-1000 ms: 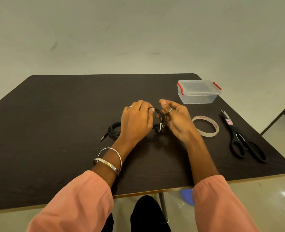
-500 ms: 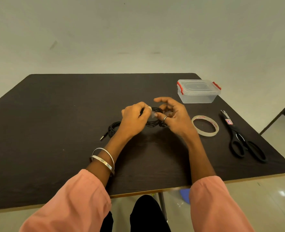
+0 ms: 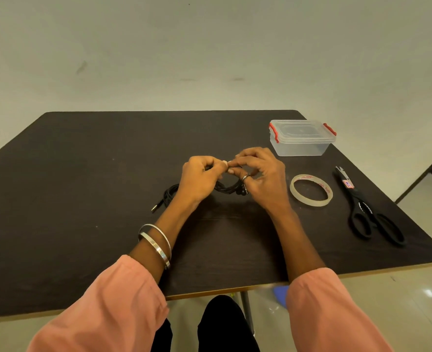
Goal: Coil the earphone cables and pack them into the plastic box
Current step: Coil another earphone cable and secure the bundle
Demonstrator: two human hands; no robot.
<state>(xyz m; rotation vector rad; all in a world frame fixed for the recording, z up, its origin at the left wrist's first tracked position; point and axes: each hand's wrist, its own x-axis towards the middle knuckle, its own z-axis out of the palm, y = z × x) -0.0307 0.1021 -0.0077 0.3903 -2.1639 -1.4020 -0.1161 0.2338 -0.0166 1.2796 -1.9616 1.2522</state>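
A black coiled earphone cable (image 3: 228,188) hangs between my two hands above the middle of the dark table (image 3: 83,174). My left hand (image 3: 201,175) grips the coil's left side with curled fingers. My right hand (image 3: 259,174) pinches the coil's top and right side, fingertips meeting those of the left hand. A second black earphone cable (image 3: 169,195) lies coiled on the table behind my left hand, its jack plug (image 3: 155,208) pointing to the front left. The clear plastic box (image 3: 301,137) with red clips stands with its lid on at the back right.
A roll of clear tape (image 3: 311,190) lies flat just right of my right hand. Black scissors (image 3: 367,207) lie further right, near the table's right edge. The table's front edge runs close to my sleeves.
Both hands have drawn closer together and their fingers have curled tighter on the coil, fingertips now meeting on top. The other cable, box, tape and scissors have stayed put.
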